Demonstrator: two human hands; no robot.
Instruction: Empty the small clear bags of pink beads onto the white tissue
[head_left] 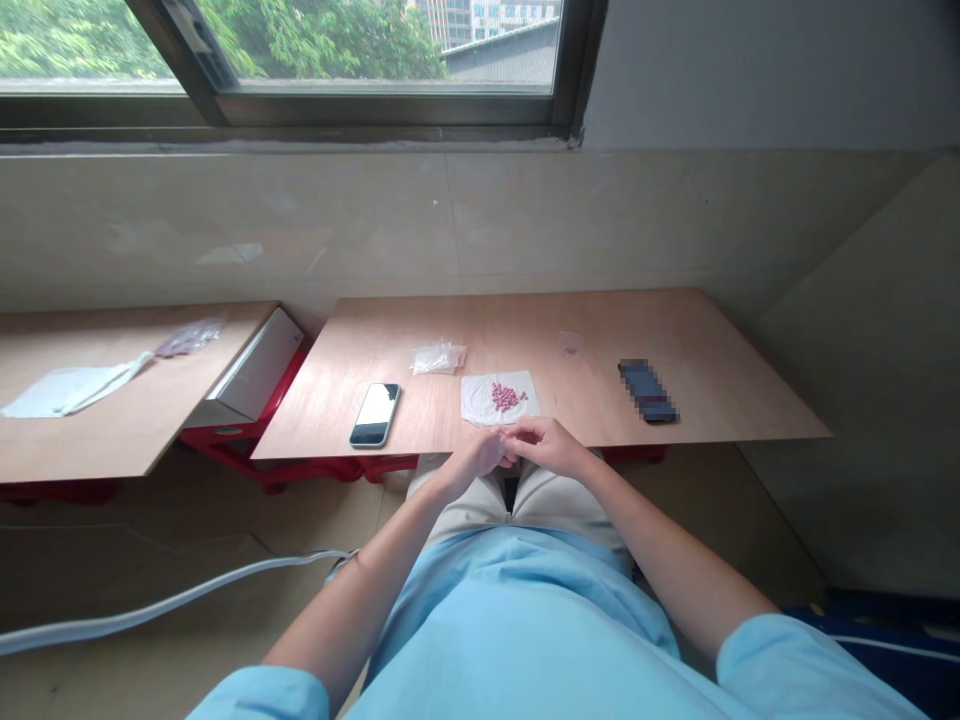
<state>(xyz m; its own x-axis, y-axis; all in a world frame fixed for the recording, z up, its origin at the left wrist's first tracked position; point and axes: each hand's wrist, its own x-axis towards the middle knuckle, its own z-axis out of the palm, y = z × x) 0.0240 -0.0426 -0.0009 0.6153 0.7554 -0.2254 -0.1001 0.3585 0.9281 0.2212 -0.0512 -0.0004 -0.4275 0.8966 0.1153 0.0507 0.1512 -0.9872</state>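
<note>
**Small round pink pieces (505, 397) lie in a heap on white paper (480, 402)**

The pink pieces make one small group in the middle of the white paper, and from this view it is too small to tell if they are beads or tablets. The left hand (474, 455) and the right hand (547, 445) are just in front of the paper's near edge, and they come together with the fingers (517, 436) touching each other. Both hands are curled and not spread open, but the pictures do not show if they pinch something small, so the grip I cannot tell.

Behind the paper lies a clear plastic bag (438, 358), and further behind on its right is a small clear piece (570, 342). To the left of the paper is a smartphone (374, 415) with a dark screen. Well to the right of the paper is a second phone (648, 391), which is blurred. All of these are on a plywood table (570, 320). Far left of the paper stands another plywood table (127, 345) with a white cloth (67, 392) on it.
</note>
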